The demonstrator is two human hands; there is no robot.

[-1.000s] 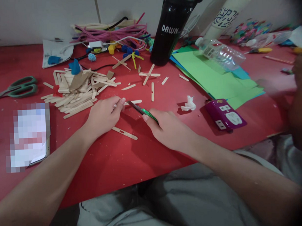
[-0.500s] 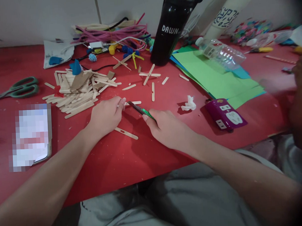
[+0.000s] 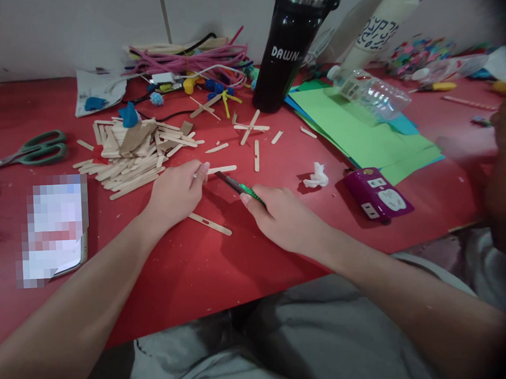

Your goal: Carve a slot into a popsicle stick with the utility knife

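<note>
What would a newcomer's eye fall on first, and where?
Probably the black bottle marked DAWN, standing at the back of the red table. Near the middle, the right hand holds a green-sided cutter, its tip close to a wooden stick in the left hand. Bright green paper lies right of the bottle.

Left grip (image 3: 177, 189) pinched, right grip (image 3: 281, 219) curled
</note>
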